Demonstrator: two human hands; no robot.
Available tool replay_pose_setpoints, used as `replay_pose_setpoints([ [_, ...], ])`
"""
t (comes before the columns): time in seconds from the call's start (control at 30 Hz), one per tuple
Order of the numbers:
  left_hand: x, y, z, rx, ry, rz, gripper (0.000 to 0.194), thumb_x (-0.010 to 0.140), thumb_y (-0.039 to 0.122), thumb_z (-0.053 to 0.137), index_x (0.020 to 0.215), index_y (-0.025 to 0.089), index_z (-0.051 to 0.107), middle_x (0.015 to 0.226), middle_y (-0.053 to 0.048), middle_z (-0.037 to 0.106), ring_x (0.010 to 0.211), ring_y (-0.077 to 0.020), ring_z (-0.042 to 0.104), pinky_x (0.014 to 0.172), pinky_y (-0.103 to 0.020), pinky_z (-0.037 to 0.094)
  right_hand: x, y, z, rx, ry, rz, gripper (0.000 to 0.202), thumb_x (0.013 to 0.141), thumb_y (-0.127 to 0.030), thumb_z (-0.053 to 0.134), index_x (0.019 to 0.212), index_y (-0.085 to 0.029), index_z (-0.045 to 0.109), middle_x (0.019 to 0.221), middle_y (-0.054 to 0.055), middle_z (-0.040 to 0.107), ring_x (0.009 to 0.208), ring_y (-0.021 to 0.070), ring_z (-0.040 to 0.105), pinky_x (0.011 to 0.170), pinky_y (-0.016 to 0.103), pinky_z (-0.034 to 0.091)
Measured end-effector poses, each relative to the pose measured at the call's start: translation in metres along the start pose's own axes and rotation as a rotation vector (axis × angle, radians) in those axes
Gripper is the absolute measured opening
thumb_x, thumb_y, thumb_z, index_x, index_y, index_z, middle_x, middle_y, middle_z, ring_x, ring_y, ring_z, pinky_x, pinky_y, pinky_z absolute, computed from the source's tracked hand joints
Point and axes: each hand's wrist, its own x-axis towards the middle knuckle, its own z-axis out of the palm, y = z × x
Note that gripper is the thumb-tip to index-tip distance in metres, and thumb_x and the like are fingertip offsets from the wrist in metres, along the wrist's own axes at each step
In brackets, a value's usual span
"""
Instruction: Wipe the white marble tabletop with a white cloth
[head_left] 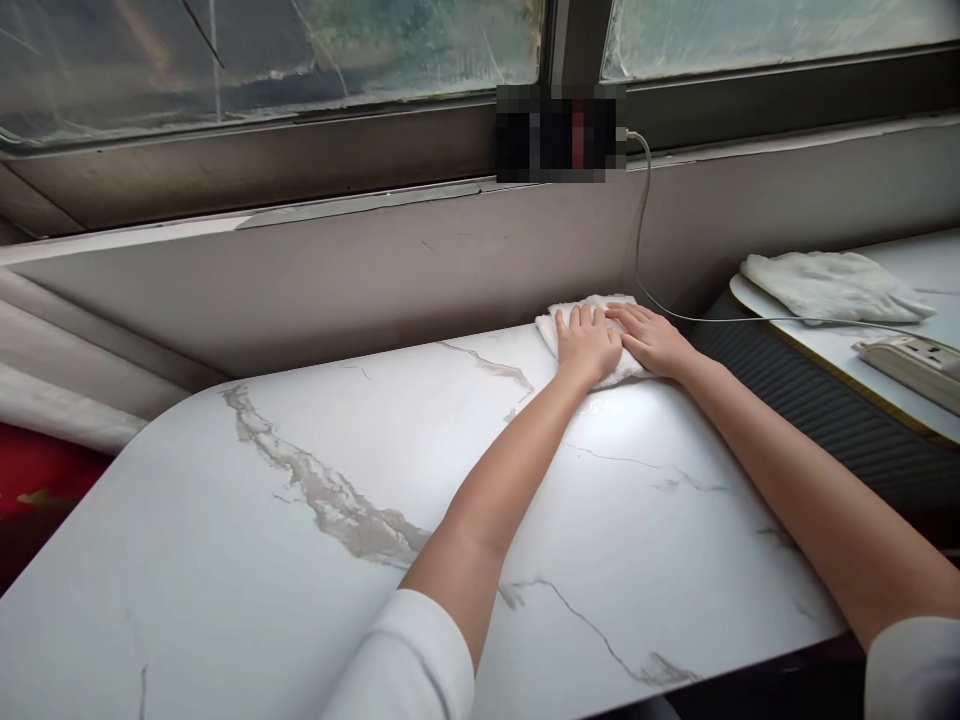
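Note:
A white cloth (630,374), folded and rumpled, lies on the far right part of a white marble-patterned table (360,420), close to the wall. My left hand (586,345) rests flat on top of it with the fingers stretched out and pointing away from me. Right beside it, my right hand (651,338) also presses down on the cloth, its fingers extended toward the left hand. Both palms hide much of the cloth. A small wet-looking shine shows on the tabletop just in front of it.
A second white cloth (832,285) lies on another tabletop at the right, near a power strip (915,365). A white cable (639,230) hangs from a blurred-out object (559,135) on the window sill and runs past my right hand. Windows stand behind the table.

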Motion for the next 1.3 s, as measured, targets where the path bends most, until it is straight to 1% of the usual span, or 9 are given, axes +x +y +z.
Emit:
replay_pose_setpoints([
  [0.13, -0.024, 0.024, 0.001, -0.030, -0.023, 0.060, 0.051, 0.093, 0.027, 0.023, 0.138, 0.010, 0.043, 0.148, -0.010, 0.040, 0.139, -0.0233, 0.028, 0.118, -0.047, 0.010, -0.041, -0.002, -0.013, -0.030, 0.002, 0.042, 0.049, 0.091, -0.037, 0.026, 0.130, -0.018, 0.049, 0.141, 0.011, 0.048, 0.132, 0.0296, 0.040, 0.106, 0.050, 0.035],
  [0.33, -0.081, 0.068, -0.007, -0.082, -0.117, 0.217, 0.053, 0.095, 0.030, 0.021, 0.142, 0.011, 0.037, 0.152, -0.010, 0.035, 0.141, -0.0222, 0.025, 0.119, -0.046, 0.008, -0.134, -0.020, -0.041, -0.099, -0.020, 0.181, 0.051, 0.093, -0.040, 0.023, 0.135, -0.020, 0.044, 0.144, 0.010, 0.045, 0.135, 0.0280, 0.038, 0.108, 0.048, 0.035],
  [0.5, -0.138, 0.090, -0.018, -0.129, -0.179, 0.344, 0.056, 0.095, 0.033, 0.020, 0.143, 0.008, 0.034, 0.153, -0.012, 0.032, 0.142, -0.0241, 0.023, 0.118, -0.048, 0.009, -0.207, -0.053, -0.056, -0.127, 0.036, 0.181, 0.054, 0.093, -0.040, 0.024, 0.143, -0.023, 0.035, 0.147, 0.009, 0.042, 0.136, 0.0302, 0.036, 0.109, 0.050, 0.034],
  [0.63, -0.177, 0.092, -0.027, -0.137, -0.192, 0.411, 0.057, 0.095, 0.034, 0.020, 0.143, 0.008, 0.034, 0.153, -0.012, 0.031, 0.143, -0.0246, 0.022, 0.118, -0.049, 0.009, -0.242, -0.090, -0.060, -0.153, 0.090, 0.163, 0.055, 0.094, -0.035, 0.024, 0.148, -0.025, 0.025, 0.150, 0.009, 0.037, 0.138, 0.0319, 0.032, 0.110, 0.053, 0.030],
  [0.77, -0.200, 0.086, -0.035, -0.142, -0.175, 0.391, 0.057, 0.095, 0.035, 0.019, 0.144, 0.008, 0.032, 0.153, -0.012, 0.032, 0.143, -0.0242, 0.022, 0.119, -0.049, 0.010, -0.250, -0.116, -0.062, -0.183, 0.082, 0.142, 0.056, 0.094, -0.032, 0.024, 0.150, -0.027, 0.019, 0.151, 0.008, 0.034, 0.139, 0.0317, 0.029, 0.110, 0.054, 0.031],
  [0.9, -0.203, 0.081, -0.039, -0.160, -0.177, 0.360, 0.057, 0.096, 0.033, 0.018, 0.144, 0.006, 0.033, 0.153, -0.013, 0.032, 0.142, -0.0244, 0.023, 0.119, -0.048, 0.010, -0.242, -0.120, -0.061, -0.193, 0.068, 0.132, 0.056, 0.093, -0.033, 0.024, 0.149, -0.027, 0.021, 0.149, 0.008, 0.036, 0.138, 0.0312, 0.032, 0.108, 0.054, 0.033],
  [1.13, -0.186, 0.070, -0.039, -0.166, -0.185, 0.318, 0.056, 0.095, 0.032, 0.019, 0.144, 0.007, 0.032, 0.153, -0.012, 0.031, 0.143, -0.0239, 0.022, 0.119, -0.048, 0.009, -0.219, -0.109, -0.054, -0.187, 0.060, 0.131, 0.051, 0.093, -0.031, 0.024, 0.142, -0.022, 0.033, 0.143, 0.012, 0.043, 0.135, 0.0311, 0.035, 0.106, 0.052, 0.036],
  [1.2, -0.177, 0.063, -0.037, -0.156, -0.169, 0.295, 0.055, 0.095, 0.032, 0.020, 0.144, 0.008, 0.033, 0.153, -0.010, 0.032, 0.142, -0.0227, 0.023, 0.119, -0.047, 0.009, -0.205, -0.105, -0.049, -0.184, 0.048, 0.133, 0.051, 0.092, -0.031, 0.025, 0.140, -0.021, 0.036, 0.143, 0.011, 0.044, 0.135, 0.0305, 0.036, 0.106, 0.051, 0.037],
  [1.3, -0.157, 0.048, -0.035, -0.153, -0.148, 0.245, 0.054, 0.095, 0.029, 0.021, 0.143, 0.009, 0.034, 0.153, -0.009, 0.034, 0.142, -0.0220, 0.024, 0.119, -0.046, 0.009, -0.175, -0.097, -0.039, -0.173, 0.041, 0.134, 0.050, 0.091, -0.031, 0.025, 0.136, -0.019, 0.042, 0.142, 0.011, 0.046, 0.134, 0.0294, 0.037, 0.106, 0.050, 0.037],
])
